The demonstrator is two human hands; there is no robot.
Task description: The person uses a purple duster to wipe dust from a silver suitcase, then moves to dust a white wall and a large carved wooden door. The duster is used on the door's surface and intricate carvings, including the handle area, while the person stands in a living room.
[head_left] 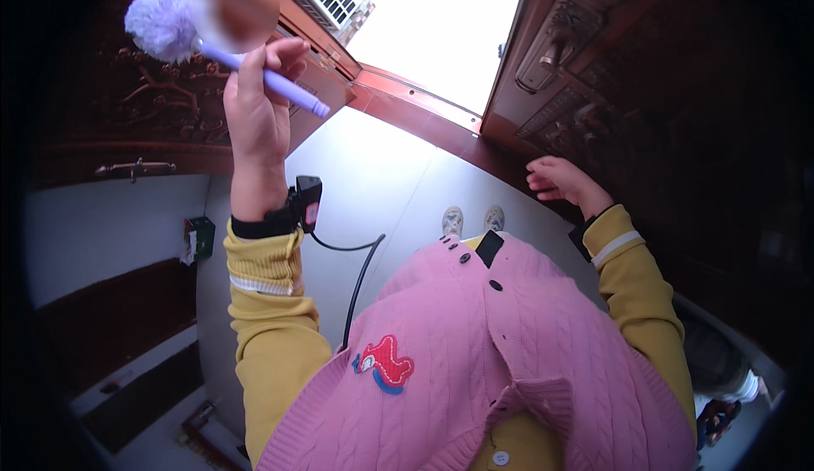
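My left hand [261, 119], raised at the upper left, is closed round the slim handle of a lilac duster [292, 94]. The fluffy head [163, 22] of this duster points left, in front of a dark carved wooden panel [161, 102]. A blurred round patch hides part of what lies beside the fluff. My right hand [560, 181] hangs on the right with loosely bent fingers and holds nothing visible. Nearest to it is a dark wooden door [644, 149] with carved relief; whether they touch I cannot tell.
A metal door handle [555, 51] juts out at the upper right. Between the door and panel lies a reddish threshold [424, 106], with bright light beyond. A black cable [360, 280] loops from my left wrist. A green box [200, 239] is at the left.
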